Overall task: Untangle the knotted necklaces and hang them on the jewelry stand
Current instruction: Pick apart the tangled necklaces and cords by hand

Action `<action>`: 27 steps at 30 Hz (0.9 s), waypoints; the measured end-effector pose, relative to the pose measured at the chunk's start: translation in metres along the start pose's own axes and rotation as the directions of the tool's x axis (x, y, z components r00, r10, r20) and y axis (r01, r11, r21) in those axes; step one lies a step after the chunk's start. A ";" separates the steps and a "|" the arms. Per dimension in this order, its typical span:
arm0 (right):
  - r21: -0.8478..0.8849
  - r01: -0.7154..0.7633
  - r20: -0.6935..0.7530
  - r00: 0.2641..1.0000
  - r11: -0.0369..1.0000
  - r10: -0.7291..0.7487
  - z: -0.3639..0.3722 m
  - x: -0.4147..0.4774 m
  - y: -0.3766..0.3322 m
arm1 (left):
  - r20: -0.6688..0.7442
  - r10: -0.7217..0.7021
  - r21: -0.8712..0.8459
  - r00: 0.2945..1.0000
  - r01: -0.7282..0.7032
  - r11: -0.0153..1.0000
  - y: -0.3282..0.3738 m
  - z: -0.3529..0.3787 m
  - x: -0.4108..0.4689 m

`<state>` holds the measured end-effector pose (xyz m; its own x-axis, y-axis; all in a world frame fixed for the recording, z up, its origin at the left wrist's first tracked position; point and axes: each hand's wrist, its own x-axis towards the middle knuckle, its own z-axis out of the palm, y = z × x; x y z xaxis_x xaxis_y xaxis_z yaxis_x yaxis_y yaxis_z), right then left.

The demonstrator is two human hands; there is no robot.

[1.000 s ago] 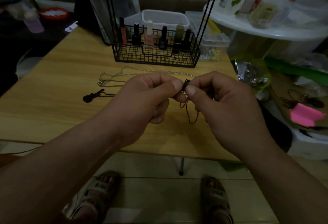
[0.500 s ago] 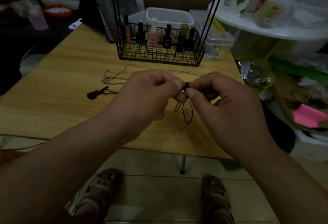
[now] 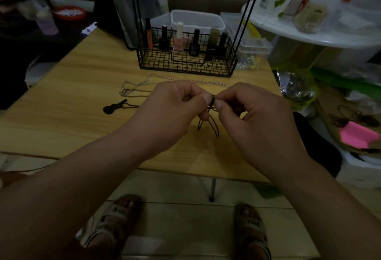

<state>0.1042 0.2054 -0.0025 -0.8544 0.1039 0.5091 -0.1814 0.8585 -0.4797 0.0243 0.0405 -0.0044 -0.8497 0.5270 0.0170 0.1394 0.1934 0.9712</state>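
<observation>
Both hands pinch the black cord necklace (image 3: 213, 122) at its knot: the left hand (image 3: 171, 111) and right hand (image 3: 255, 115) meet thumb to forefinger above the bench (image 3: 61, 99). Beyond them lies the silver chain (image 3: 144, 83). Best to loosen gently, not yank.

Single head-worn wide-angle view, facing forward and down. Left hand (image 3: 171, 113) and right hand (image 3: 257, 119) close, mid-frame. Wooden table (image 3: 61, 127) beyond; wire basket (image 3: 185, 63) farther; sandalled feet (image 3: 121, 216) at bottom edge.
</observation>
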 end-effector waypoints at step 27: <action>0.322 -0.278 0.087 0.961 0.905 0.264 -0.006 0.000 -0.009 | 0.058 0.488 0.515 0.871 -0.445 0.733 -0.001 -0.002 -0.003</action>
<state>0.1090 0.2011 0.0060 -0.9111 0.2828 0.3000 -0.0833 0.5863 -0.8058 0.0253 0.0368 -0.0051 -0.6426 0.6014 0.4749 0.7420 0.3337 0.5815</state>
